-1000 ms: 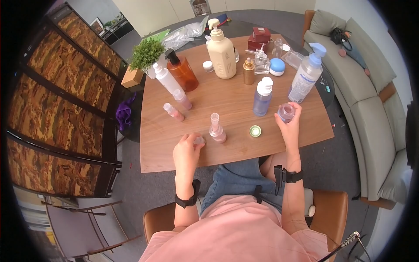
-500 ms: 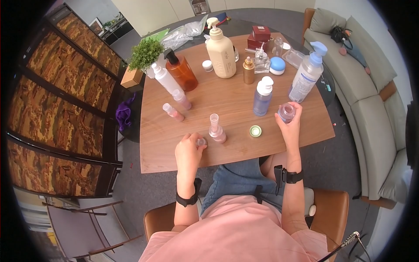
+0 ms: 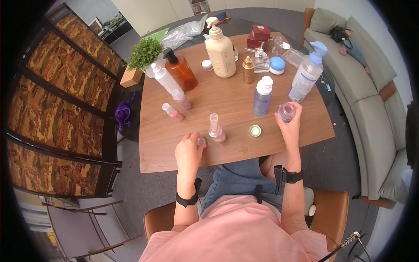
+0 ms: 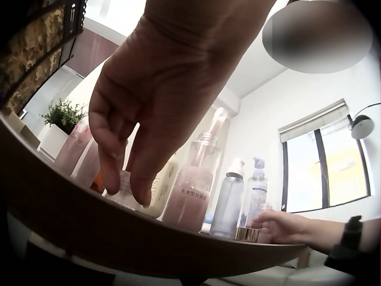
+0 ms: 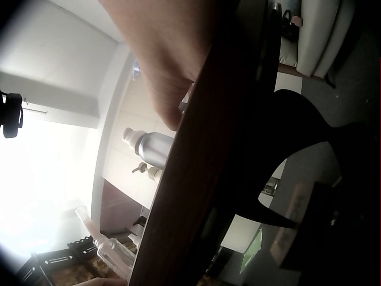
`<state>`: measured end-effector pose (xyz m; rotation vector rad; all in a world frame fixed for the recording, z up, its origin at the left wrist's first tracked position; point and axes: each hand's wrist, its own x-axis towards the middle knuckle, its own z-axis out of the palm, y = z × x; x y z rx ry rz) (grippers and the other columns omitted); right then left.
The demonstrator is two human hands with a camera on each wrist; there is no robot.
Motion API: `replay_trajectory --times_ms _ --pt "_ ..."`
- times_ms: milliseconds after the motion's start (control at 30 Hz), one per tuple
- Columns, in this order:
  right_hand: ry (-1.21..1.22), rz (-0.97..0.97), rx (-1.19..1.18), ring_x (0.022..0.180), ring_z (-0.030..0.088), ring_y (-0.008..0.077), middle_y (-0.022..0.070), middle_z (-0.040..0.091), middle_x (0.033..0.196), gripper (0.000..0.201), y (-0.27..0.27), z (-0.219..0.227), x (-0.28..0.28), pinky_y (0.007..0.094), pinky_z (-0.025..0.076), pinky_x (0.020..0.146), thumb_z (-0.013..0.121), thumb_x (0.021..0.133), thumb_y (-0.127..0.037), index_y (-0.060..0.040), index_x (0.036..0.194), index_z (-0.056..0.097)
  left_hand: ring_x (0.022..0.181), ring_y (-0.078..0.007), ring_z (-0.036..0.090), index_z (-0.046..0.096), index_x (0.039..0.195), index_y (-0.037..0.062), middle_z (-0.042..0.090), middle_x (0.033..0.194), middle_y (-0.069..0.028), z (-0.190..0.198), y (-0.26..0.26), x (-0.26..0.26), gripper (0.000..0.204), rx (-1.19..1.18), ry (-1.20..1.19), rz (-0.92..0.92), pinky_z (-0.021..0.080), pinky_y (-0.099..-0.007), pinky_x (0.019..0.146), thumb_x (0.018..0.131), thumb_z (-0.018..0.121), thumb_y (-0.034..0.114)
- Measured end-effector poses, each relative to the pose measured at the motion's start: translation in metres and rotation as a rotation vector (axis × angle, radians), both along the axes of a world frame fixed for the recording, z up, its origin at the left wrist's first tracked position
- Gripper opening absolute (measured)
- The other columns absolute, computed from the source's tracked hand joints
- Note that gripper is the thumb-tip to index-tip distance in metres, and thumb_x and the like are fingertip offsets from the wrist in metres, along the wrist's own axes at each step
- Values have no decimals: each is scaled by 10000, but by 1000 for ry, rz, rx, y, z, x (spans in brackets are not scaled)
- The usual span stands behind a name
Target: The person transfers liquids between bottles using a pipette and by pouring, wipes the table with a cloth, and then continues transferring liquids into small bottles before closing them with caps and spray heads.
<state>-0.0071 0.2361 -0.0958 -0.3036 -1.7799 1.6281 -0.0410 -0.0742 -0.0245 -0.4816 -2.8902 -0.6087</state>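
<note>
My left hand (image 3: 188, 150) is near the table's front edge, thumb and fingers pinching a small clear cap (image 3: 201, 142) down at the tabletop. In the left wrist view this cap (image 4: 124, 193) shows between the fingertips. Just right of it stands a pink see-through bottle (image 3: 217, 134) with a narrow clear piece upright on its neck. My right hand (image 3: 290, 126) holds a small clear jar (image 3: 286, 112), its round mouth facing up, fingers curled round its side. Between the hands lies a round lid (image 3: 255, 131) with a green rim. The right wrist view mostly hides the jar behind hand and table.
A blue pump bottle (image 3: 261, 102) and a tall clear pump bottle (image 3: 303, 81) stand near my right hand. Two small pink bottles, a white spray bottle (image 3: 166, 81) and an amber bottle (image 3: 183, 74) are at left. Behind are a cream pump bottle (image 3: 221, 56) and red boxes (image 3: 258, 39).
My left hand has slid slightly right with the cap, closer to the pink bottle, then stayed put. The right hand and jar hold still.
</note>
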Motion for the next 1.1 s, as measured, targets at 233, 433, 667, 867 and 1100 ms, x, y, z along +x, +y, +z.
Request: replay_trajectory --times_ms 233,433,667,867,1100 --pt "-6 -3 21 1000 543 168 79 529 1080 562 1 -2 0 312 449 883 737 768 -4 -65 1213 400 898 -328 637 633 1194 100 634 1015 -130 25 8 16 535 -22 27 -13 510 -396 757 683 792 98" --pt "1 -7 26 997 549 174 80 535 1073 558 0 0 0 313 452 880 737 767 -5 -63 1210 404 947 -331 614 619 1208 64 630 1062 -134 50 19 21 463 94 178 -6 501 -385 788 763 748 87" --pt "0 -14 29 993 551 170 80 534 1073 547 0 2 0 311 453 879 735 769 -7 -59 1205 408 924 -305 615 644 1115 24 640 1023 -143 50 40 18 327 350 267 -28 491 -374 778 819 731 131" --pt "-3 2 3 995 551 169 76 528 1075 553 0 1 1 313 453 881 734 769 -8 -61 1210 405 835 -260 631 647 990 1 658 931 -113 41 45 12 228 374 253 -33 493 -327 696 818 739 118" --pt "-3 -20 46 993 551 178 77 524 1078 556 0 2 0 322 452 885 740 765 -9 -61 1204 404 762 -209 633 645 955 -13 666 847 -107 36 45 10 167 495 238 -34 487 -307 670 845 711 95"
